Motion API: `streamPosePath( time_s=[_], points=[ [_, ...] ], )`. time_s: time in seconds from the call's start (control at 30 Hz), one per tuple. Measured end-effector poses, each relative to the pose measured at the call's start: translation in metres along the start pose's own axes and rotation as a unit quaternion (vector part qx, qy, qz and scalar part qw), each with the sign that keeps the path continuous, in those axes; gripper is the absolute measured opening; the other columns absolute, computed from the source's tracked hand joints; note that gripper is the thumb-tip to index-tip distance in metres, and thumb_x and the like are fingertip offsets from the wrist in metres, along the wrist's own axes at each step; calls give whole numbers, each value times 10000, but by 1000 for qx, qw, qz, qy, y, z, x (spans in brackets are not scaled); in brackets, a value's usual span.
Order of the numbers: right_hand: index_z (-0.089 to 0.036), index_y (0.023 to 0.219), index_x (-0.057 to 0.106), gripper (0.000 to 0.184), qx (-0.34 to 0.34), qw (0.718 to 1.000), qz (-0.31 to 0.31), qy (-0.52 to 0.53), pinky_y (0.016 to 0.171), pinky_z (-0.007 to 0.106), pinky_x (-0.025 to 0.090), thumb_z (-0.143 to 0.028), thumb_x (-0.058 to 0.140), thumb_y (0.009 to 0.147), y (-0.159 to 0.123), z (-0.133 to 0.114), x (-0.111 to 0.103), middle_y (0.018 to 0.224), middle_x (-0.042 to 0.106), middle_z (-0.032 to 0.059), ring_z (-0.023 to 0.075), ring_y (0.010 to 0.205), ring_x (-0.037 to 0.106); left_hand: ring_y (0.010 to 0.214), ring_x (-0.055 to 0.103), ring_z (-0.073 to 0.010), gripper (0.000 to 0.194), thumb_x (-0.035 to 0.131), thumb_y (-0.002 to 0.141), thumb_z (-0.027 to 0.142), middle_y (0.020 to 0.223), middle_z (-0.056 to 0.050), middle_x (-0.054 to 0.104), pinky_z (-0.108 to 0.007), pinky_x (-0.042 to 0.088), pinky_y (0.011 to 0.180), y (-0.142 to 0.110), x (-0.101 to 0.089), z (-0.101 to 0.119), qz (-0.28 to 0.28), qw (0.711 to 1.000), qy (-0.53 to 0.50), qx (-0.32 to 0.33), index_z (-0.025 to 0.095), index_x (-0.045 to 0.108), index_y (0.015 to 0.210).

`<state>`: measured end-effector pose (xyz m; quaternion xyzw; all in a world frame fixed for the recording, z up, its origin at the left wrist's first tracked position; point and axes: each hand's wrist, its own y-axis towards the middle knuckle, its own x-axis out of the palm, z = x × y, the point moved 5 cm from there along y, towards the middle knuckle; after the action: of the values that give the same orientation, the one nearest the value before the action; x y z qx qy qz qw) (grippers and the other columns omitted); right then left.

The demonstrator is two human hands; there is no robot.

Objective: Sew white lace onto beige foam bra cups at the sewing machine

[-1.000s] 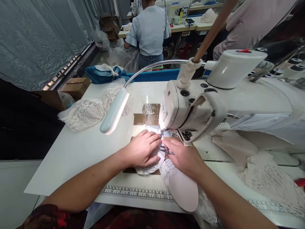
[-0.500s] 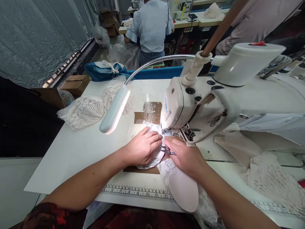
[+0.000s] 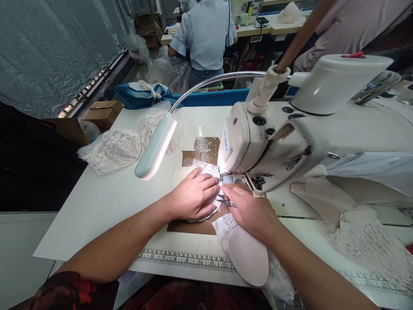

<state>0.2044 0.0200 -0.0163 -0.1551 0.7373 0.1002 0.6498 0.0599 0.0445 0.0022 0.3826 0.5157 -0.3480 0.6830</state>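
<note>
My left hand lies palm down with fingers stretched over a white lace-edged fabric piece, left of the needle area. Part of the piece is hidden under this hand. The sewing machine stands just beyond the fingertips, with the fabric at its presser foot. My right hand is closed around small thread snips, whose blades point left. Its thumb and index finger reach the fabric's right edge near the foot. Below this hand hangs a smooth pale oval cup joined to lace, over the table's front edge.
A lamp on a bent metal neck hangs over the table's left side. Lace pieces lie at the back left, and more lace at the right. A printed ruler runs along the front edge. A person sits beyond the table.
The fabric under my left hand has slid a little away from me, toward the machine's foot. Both hands stay nearly in place, and the snips are still in my right hand.
</note>
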Motion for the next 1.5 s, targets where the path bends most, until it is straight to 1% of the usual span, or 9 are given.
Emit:
streamPosePath(
  time_s=[0.13,0.3,0.5,0.73,0.9,1.07,1.23,1.33,1.5],
  points=[
    [-254,1272,571,516,-3,1000,17,8,517,245,359,-160,452,779,-2,1,0,936,708,24,153,681,596,1129,516,-296,379,437,912,313,1225,-155,599,-529,312,1037,1,-2,-1,19,1000,9,3,98,577,1191],
    [-259,1194,627,494,-38,998,34,26,509,244,330,-134,456,748,-4,1,-1,939,712,7,137,624,558,1106,536,-267,293,452,907,238,1167,-148,630,-436,434,951,1,-2,1,56,998,-31,28,107,609,1115],
    [-257,1151,651,475,-41,998,34,41,507,243,330,-130,457,737,-5,1,-1,974,713,2,125,608,568,1076,559,-247,270,463,903,215,1153,-124,653,-403,484,910,-2,-1,-1,83,995,-51,34,118,617,1102],
    [-282,1227,612,515,-14,1000,24,4,479,262,312,-163,473,745,-3,-1,1,938,720,-10,149,604,572,1050,564,-252,273,475,899,222,1170,-93,658,-411,495,891,-1,0,-6,82,995,-46,32,130,635,1100],
    [-274,1282,572,546,-6,1000,19,-4,487,259,340,-158,469,758,-3,-1,1,980,715,-4,153,644,590,1039,572,-238,271,487,885,200,1178,-92,657,-414,493,903,-1,0,-11,90,995,-41,21,142,646,1096],
    [-287,1298,556,531,1,1000,-4,-3,515,256,369,-174,461,788,-3,0,2,968,716,5,160,692,617,1021,586,-239,283,468,897,205,1147,-106,672,-396,520,891,2,-1,-8,102,994,-36,19,106,663,1077],
    [-296,1287,560,506,14,1000,-21,-2,540,265,390,-191,453,803,-2,0,2,938,724,3,160,673,627,987,612,-228,281,448,906,196,1105,-112,690,-373,538,880,4,-2,-5,124,992,-34,13,101,682,1028],
    [-308,1306,540,523,13,1000,-20,5,556,262,399,-192,448,804,-2,0,2,931,725,-4,155,678,630,995,614,-228,283,447,904,200,1125,-119,681,-384,540,873,3,-1,-6,116,993,-32,7,119,677,1049],
    [-322,1259,575,517,-1,1000,1,-11,498,253,356,-168,452,781,-2,-1,0,965,718,-10,140,632,607,1016,612,-238,287,473,897,210,1136,-156,665,-390,541,874,1,-1,-8,120,992,-37,-9,90,656,1082]
  ],
)
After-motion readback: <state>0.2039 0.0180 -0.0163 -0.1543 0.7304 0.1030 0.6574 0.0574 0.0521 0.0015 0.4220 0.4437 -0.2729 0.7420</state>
